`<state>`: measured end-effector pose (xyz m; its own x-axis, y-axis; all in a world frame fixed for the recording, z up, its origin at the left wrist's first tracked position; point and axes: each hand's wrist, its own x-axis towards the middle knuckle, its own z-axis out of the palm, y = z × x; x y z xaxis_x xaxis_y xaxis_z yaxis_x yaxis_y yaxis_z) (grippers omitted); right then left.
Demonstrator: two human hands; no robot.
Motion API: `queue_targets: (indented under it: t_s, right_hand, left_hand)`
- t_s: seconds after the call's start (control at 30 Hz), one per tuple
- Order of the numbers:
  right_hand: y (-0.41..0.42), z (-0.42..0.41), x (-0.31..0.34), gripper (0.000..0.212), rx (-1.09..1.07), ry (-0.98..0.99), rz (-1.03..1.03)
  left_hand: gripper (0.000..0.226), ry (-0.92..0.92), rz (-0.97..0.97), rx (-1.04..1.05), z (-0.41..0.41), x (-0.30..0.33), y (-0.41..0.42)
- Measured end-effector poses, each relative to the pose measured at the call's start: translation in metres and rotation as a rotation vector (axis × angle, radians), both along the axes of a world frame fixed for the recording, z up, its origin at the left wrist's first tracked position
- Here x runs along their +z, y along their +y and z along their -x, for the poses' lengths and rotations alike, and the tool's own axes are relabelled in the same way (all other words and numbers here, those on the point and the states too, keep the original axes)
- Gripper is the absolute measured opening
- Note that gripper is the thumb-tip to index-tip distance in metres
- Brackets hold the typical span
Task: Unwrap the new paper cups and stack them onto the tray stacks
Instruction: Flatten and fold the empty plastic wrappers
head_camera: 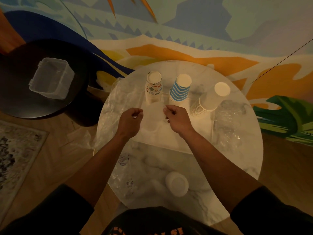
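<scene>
Cup stacks upside down, upright; hands pinch wrap.

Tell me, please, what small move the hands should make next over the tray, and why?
Probably pull the two hands apart to open the wrap. The left hand and right hand each seem to pinch something clear over the tray; it is too faint to be sure. Three upside-down cup stacks stand behind, ready for more.
</scene>
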<state>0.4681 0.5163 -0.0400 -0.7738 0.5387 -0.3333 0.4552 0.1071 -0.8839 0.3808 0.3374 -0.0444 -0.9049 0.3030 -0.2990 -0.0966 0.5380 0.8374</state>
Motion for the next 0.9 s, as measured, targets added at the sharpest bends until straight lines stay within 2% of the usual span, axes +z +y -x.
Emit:
queue_targets:
  t_s: [0.07, 0.13, 0.23, 0.4, 0.67, 0.9]
  right_hand:
    - [0.005, -0.004, 0.001, 0.019, -0.015, 0.012, -0.063]
    - [0.009, -0.008, 0.000, 0.018, -0.031, 0.014, -0.105]
    - [0.011, -0.016, -0.003, 0.016, -0.038, -0.009, -0.159]
    - [0.008, -0.030, -0.006, 0.003, -0.041, -0.002, -0.246]
    - [-0.001, -0.041, -0.010, 0.011, 0.174, 0.113, -0.499]
    - [-0.004, -0.038, -0.011, 0.013, 0.217, 0.116, -0.534]
  left_hand:
    - [0.033, 0.056, 0.129, -0.129, -0.001, -0.011, -0.006]
    - [0.061, 0.089, 0.229, -0.303, -0.005, -0.022, -0.010]
    - [0.084, 0.074, 0.231, -0.408, -0.010, -0.030, -0.010]
    - [0.075, 0.090, 0.177, -0.397, -0.015, -0.032, -0.003]
    - [0.065, 0.071, 0.119, -0.325, -0.018, -0.039, 0.001]
    - [0.046, 0.091, 0.085, -0.256, -0.014, -0.045, 0.000]
